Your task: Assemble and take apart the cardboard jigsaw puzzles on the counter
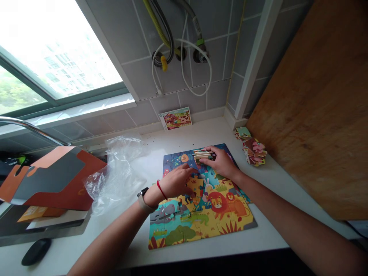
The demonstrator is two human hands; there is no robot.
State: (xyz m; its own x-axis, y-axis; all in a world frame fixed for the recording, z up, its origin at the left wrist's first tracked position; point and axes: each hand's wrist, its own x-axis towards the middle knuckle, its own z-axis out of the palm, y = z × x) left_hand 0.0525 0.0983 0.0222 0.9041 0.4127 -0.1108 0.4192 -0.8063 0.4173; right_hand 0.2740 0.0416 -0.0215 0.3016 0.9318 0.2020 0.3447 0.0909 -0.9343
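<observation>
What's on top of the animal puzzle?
The left hand rests on the puzzle. The right hand holds a stack of pieces over its far edge. The picture parts under both hands are hidden.

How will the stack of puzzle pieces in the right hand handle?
The stack of pieces is separate flat cards pinched by the right hand, so probably light but apt to slip apart. Pieces look like stiff cardboard, likely not fragile.

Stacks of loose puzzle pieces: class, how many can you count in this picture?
3. The first stack is in the right hand over the puzzle; a small stack and a larger stack on the counter by the wooden board. More may be hidden.
</observation>
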